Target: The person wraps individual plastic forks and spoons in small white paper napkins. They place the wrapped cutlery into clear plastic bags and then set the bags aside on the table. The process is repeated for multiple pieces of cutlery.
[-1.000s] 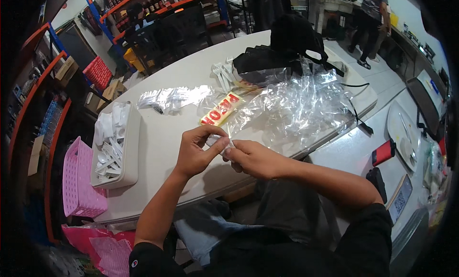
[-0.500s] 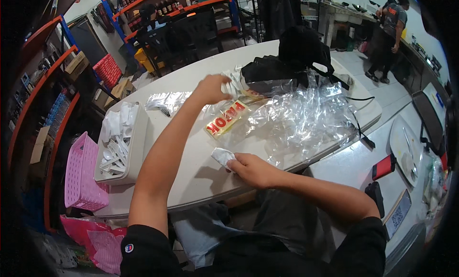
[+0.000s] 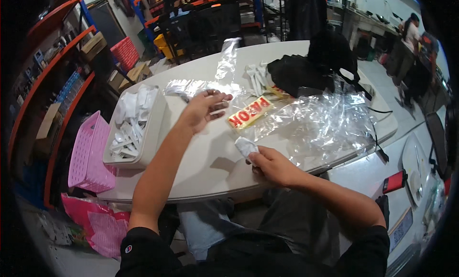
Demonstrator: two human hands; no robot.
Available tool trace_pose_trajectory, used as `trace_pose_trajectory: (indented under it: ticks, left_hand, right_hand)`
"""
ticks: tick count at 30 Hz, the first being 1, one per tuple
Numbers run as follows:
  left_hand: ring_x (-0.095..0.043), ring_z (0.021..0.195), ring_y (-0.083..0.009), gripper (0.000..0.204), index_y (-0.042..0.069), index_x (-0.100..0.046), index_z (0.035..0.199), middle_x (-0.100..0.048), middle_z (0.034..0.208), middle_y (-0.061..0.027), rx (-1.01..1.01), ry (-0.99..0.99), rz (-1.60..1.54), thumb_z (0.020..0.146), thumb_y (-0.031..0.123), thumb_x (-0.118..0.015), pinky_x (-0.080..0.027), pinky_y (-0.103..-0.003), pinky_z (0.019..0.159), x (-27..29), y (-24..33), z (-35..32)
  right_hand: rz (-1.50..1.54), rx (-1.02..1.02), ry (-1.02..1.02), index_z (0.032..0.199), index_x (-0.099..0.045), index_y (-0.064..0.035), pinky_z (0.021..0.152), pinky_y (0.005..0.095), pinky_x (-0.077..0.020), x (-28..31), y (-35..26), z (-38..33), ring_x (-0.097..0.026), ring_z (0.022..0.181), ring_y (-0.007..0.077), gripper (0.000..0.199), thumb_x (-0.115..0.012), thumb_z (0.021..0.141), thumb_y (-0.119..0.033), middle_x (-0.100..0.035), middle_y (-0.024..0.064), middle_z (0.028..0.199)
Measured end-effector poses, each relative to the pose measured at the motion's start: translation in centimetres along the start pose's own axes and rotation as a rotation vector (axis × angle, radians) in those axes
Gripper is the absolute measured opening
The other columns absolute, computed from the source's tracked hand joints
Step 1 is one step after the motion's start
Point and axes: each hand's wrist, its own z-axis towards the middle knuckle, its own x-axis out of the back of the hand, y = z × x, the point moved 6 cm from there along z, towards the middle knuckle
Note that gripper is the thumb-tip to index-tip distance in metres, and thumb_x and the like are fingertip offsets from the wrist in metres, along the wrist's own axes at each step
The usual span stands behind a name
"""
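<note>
My left hand (image 3: 206, 110) hovers above the white table with its fingers spread and nothing in them. Just behind it are clear plastic sleeves (image 3: 191, 87), one strip reaching toward the far edge. In my right hand (image 3: 273, 166) is a small white folded bundle (image 3: 245, 147), like a tissue or napkin; whether anything is wrapped inside cannot be seen. Between the hands and the far side lies a yellow packet (image 3: 250, 113) with red lettering. Several white plastic utensils (image 3: 256, 79) lie beyond it, beside a black cloth item (image 3: 299, 73).
Crumpled clear plastic bags (image 3: 330, 126) cover the table's right part. At the left stand a pale bin (image 3: 160, 121) of white plastic cutlery and a pink basket (image 3: 88, 155). A red-and-black object (image 3: 394, 181) and a white plate (image 3: 410, 157) lie at right. People stand far right.
My left hand has drawn back leftward from the utensils and opened. The view has shifted, so the table sits farther right. My right hand keeps the white bundle.
</note>
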Motion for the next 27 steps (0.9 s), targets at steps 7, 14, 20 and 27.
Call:
trace_pose_trajectory:
  ticks: [7, 14, 20, 27]
  left_hand:
    - [-0.06, 0.09, -0.0109, 0.031, 0.002, -0.052, 0.116, -0.063, 0.106, -0.0058, -0.029, -0.083, -0.287, 0.088, 0.009, -0.063, -0.049, -0.025, 0.077, -4.4, -2.5, -3.3]
    - [-0.059, 0.084, -0.009, 0.035, 0.002, -0.055, 0.112, -0.064, 0.095, -0.0041, -0.113, 0.0, -0.2, 0.084, 0.015, -0.071, -0.049, -0.023, 0.071, -4.0, -3.8, -3.2]
    - [-0.059, 0.08, -0.0091, 0.039, 0.002, -0.053, 0.111, -0.064, 0.089, -0.0047, -0.175, 0.046, -0.117, 0.082, 0.019, -0.074, -0.049, -0.024, 0.065, -4.2, -4.4, -3.9]
    - [-0.06, 0.084, -0.0109, 0.034, 0.003, -0.051, 0.111, -0.065, 0.094, -0.0059, -0.188, 0.007, -0.158, 0.085, 0.014, -0.07, -0.052, -0.028, 0.068, -4.8, -3.7, -4.9]
  right_hand:
    - [0.007, 0.081, 0.097, 0.094, -0.053, -0.0014, 0.059, 0.0233, -0.0378, 0.6, -0.9, 0.7, -0.044, 0.063, 0.008, 0.029, -0.04, 0.099, -0.027, -0.049, 0.0001, 0.072]
    - [0.102, 0.06, 0.217, 0.094, -0.053, -0.0028, 0.058, 0.0223, -0.0381, 1.2, 0.2, 0.4, -0.044, 0.062, 0.0067, 0.025, -0.041, 0.1, -0.025, -0.048, -0.0004, 0.072]
    - [-0.089, 0.096, 0.32, 0.087, -0.051, 0.0009, 0.056, 0.0343, -0.0432, 2.1, 0.2, 0.0, -0.054, 0.057, 0.0173, 0.03, -0.042, 0.097, -0.026, -0.055, 0.0086, 0.062]
    - [-0.108, 0.032, 0.363, 0.087, -0.051, 0.0009, 0.056, 0.0341, -0.0433, 2.0, -0.4, -0.4, -0.054, 0.056, 0.018, 0.03, -0.043, 0.097, -0.026, -0.055, 0.0092, 0.062]
